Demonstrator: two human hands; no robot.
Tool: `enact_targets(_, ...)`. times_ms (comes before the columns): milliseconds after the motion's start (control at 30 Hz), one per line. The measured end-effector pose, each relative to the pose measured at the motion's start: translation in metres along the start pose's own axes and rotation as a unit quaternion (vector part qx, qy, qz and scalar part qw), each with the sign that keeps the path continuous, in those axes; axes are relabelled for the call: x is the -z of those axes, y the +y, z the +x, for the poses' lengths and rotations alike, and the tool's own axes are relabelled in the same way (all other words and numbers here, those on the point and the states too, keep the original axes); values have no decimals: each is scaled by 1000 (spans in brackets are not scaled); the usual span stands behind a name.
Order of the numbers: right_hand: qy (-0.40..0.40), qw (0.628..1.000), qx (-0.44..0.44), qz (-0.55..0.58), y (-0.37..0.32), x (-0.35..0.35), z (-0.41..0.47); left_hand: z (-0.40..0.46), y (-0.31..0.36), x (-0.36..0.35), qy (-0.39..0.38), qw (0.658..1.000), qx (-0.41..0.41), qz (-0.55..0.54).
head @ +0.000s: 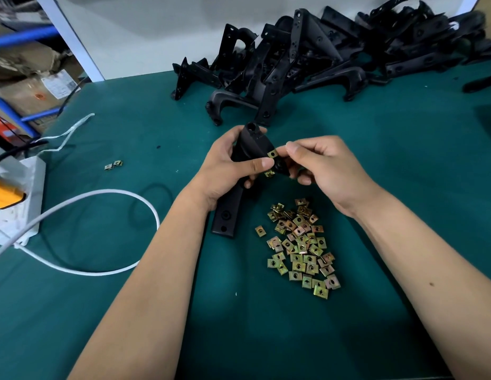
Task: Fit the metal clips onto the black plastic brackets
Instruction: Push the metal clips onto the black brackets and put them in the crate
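A curved black plastic bracket [250, 160] is gripped by the left hand [228, 171] above the green bench [403, 160]; a small brass-coloured metal clip [272, 154] is pinched against it by the right hand [321, 165]. Loose clips [302, 245] are heaped toward the near edge.

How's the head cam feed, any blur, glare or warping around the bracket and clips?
Head view: sharp at the held bracket and loose clips; no glare on the green mat, only soft hand shadows; wide-angle bending at the edges; bracket pile blurs toward the top right.

A black bracket [250, 157] held tilted carries two brassy clips [272, 154]; loose clips [302, 242] lie below.
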State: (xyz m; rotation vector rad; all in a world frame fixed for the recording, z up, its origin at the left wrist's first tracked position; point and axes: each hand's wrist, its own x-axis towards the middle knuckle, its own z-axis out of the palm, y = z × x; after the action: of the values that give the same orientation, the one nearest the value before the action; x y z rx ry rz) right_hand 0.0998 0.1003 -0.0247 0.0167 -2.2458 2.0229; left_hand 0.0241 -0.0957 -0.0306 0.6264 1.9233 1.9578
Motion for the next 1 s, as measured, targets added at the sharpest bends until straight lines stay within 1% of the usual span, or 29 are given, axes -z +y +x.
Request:
enact_targets(200, -4, 1000, -5, 18, 2, -6, 2, 0, -1, 5, 43, 989, 7, -139)
enact_targets(233, 10, 1000, 3, -16, 4, -5, 2, 0, -1, 6, 46, 986, 6, -160)
enact_targets(267, 26, 995, 25, -90, 6, -4, 2, 1, -1, 6, 48, 983, 6, -176)
enact_targets(300, 35, 980, 55, -188, 8, -3, 3, 1, 0, 7, 49, 981, 6, -186)
enact_targets(333, 30, 955, 79, -283, 9, -3, 3, 1, 0, 7, 48, 980, 4, -192)
enact_targets(367, 16, 930, 90, -355, 9, -5, 3, 0, 0, 7, 44, 980, 1, -193)
enact_targets(433, -14, 898, 87, -432, 7, -11, 3, 0, 1, 6, 33, 982, -4, -187)
enact_targets(500, -27, 883, 89, -460, 4, -17, 3, -1, 1, 6, 24, 983, -5, -182)
enact_targets(600, -23, 883, 113, -456, 0, -19, 3, -1, 1, 7, 17, 984, 2, -177)
enact_targets(733, -12, 867, 117, -484, 1, -21, 3, -2, 2, 7, -9, 990, 4, -138)
enact_targets(767, -1, 872, 118, -475, 2, -21, 3, -2, 2, 7, -16, 992, 4, -128)
enact_targets(833, 27, 904, 114, -412, 3, -18, 2, -2, 2, 7, -28, 993, 8, -116)
enact_targets(933, 74, 965, 81, -237, 4, -13, 2, -1, 2, 7, -43, 993, 18, -106)
enact_targets(1000, 98, 986, 43, -128, 3, -11, 3, -1, 3, 6, -55, 994, 21, -92)
